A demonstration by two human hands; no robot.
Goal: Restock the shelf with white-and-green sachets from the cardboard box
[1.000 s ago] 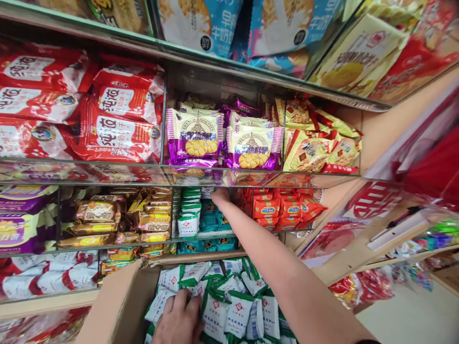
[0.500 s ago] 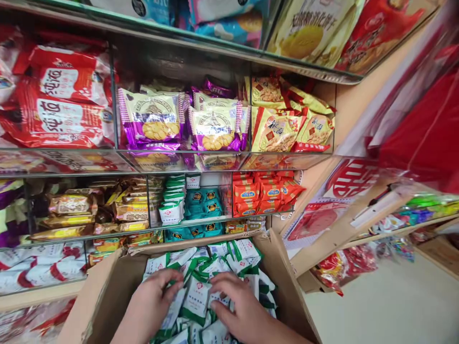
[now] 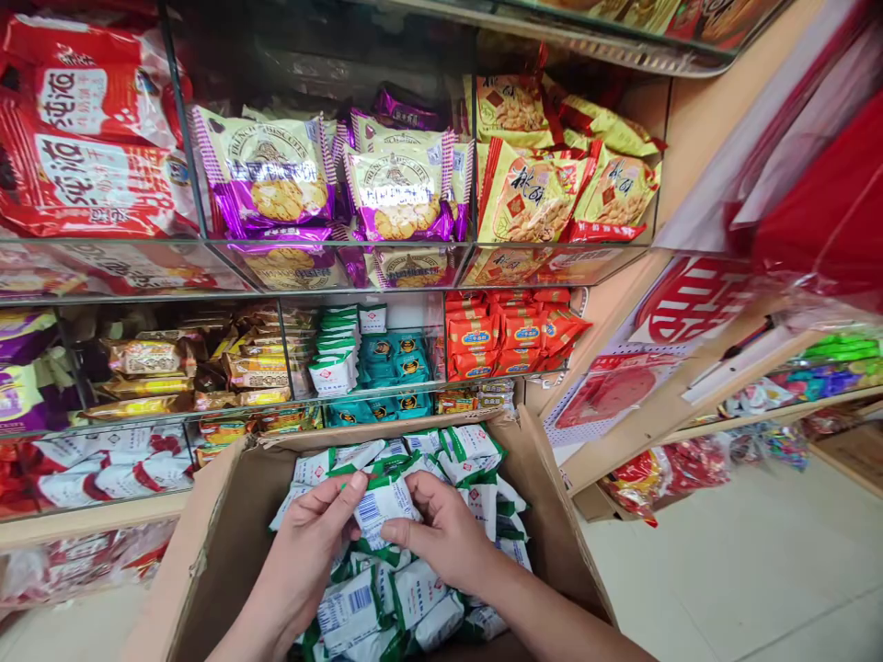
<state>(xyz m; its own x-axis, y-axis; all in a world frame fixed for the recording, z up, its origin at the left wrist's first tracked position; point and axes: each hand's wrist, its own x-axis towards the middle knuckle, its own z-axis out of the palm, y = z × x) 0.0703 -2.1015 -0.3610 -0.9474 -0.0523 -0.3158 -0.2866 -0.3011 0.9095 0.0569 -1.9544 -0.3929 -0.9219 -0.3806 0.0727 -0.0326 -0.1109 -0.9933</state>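
A green-and-white snack packet (image 3: pixel 384 507), barcode side up, is held between my two hands just above the other packets. My left hand (image 3: pixel 318 517) pinches its left end between thumb and fingers. On the right end, my right hand (image 3: pixel 441 531) grips it with the thumb on top. Beneath them a cardboard box (image 3: pixel 227 515) holds many similar loose packets (image 3: pixel 420 593). Behind the box, a stack of the same white-and-green packets (image 3: pixel 336 354) stands in a shelf compartment beside teal packets (image 3: pixel 393 360).
Glass-fronted shelves (image 3: pixel 345 257) hold purple biscuit packs (image 3: pixel 400 184), red packs (image 3: pixel 89 175), yellow packs (image 3: pixel 538 188) and orange packs (image 3: pixel 510 333). A red hanging bag (image 3: pixel 820 202) juts in at the right. Pale floor tiles (image 3: pixel 724 561) lie right of the box.
Both hands were apart over the packets with fingers curled; now they have come together on one lifted packet. The view has tilted lower, shifting the shelves upward.
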